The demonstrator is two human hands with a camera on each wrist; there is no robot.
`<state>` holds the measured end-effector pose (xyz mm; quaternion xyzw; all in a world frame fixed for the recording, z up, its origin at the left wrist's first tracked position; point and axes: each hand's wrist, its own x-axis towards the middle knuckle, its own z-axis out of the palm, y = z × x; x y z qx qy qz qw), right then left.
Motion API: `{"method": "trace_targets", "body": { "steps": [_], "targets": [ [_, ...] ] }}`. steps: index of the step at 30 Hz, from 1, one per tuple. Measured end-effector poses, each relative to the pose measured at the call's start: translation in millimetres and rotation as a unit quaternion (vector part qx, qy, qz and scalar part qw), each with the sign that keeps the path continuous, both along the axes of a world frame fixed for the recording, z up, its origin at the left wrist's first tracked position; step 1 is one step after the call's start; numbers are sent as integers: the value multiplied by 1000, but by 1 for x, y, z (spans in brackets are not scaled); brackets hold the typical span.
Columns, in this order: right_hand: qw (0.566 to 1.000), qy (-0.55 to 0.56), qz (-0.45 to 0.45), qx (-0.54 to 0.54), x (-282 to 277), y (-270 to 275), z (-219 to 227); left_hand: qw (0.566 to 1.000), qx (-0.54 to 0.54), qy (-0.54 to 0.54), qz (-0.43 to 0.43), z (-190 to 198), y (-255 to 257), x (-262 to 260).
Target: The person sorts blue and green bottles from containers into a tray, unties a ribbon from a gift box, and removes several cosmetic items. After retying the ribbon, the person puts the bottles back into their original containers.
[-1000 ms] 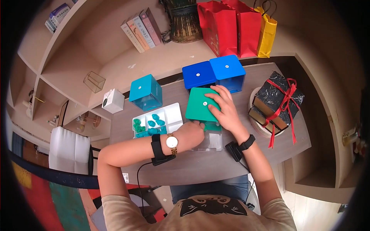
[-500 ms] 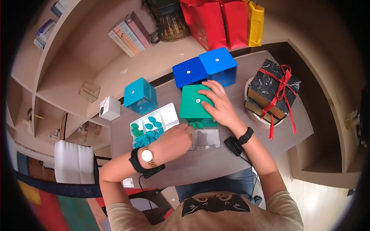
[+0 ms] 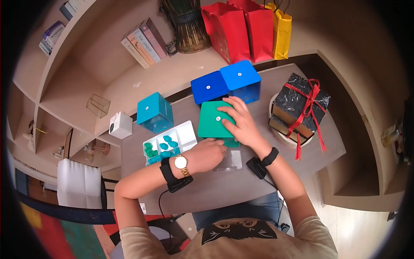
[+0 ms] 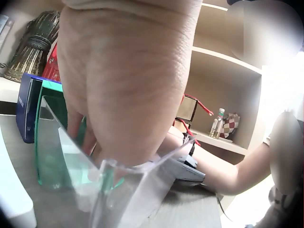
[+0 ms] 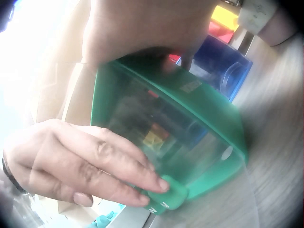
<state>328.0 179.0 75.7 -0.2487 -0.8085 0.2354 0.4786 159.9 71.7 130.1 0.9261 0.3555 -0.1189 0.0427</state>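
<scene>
In the head view my left hand (image 3: 208, 156) reaches over a clear plastic box (image 3: 235, 162) at the front of a green-lidded box (image 3: 211, 125). The right wrist view catches its extended fingertips touching small rounded green pieces (image 5: 172, 194) with white marks, at the lower edge of the green box. My right hand (image 3: 241, 125) lies on the green lid with its fingers spread. Left of the left hand, a white divided tray (image 3: 187, 134) carries green pieces (image 3: 149, 150) and teal pieces (image 3: 168, 141); its near part is hidden behind the forearm.
Behind the green box stand a dark blue box (image 3: 209, 86) and a lighter blue box (image 3: 241, 75). A teal box (image 3: 151, 110) and a small white box (image 3: 121, 125) are at the back left. Black books with red ribbon (image 3: 297, 103) sit on the right.
My left hand first draws back left, uncovering green pieces by the box, then returns right over them. The right hand stays on the green lid. The head view shifts a little.
</scene>
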Motion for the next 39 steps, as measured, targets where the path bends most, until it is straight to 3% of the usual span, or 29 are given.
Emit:
{"method": "trace_targets", "body": {
  "steps": [11,16,17,20,22,24,27,29,33,39],
  "targets": [
    [1000,-3,3,-10,2,-2,2,997,71,15,-8,-16,-6,1],
    [1000,-21,10,-17,2,-1,7,991,36,-130,8,41,-32,-4],
    [999,-22,11,-23,2,-2,8,984,14,-171,35,48,-39,-12],
    [999,-23,14,-38,1,-4,11,971,82,-182,132,85,-65,-51],
    [999,-28,12,-40,2,-3,10,924,129,-239,270,75,-71,-97],
    [999,-33,8,-42,2,-4,11,889,134,-178,400,62,-78,-148],
    [998,-37,5,-41,1,-5,13,850,83,-120,507,43,-85,-202],
    [998,-38,6,-43,2,-4,13,864,52,-154,477,16,-89,-229],
    [998,-46,4,-40,2,-4,13,883,49,-159,438,-5,-90,-226],
    [998,-47,9,-32,3,-2,9,868,60,-91,484,-17,-80,-213]
  ]
}}
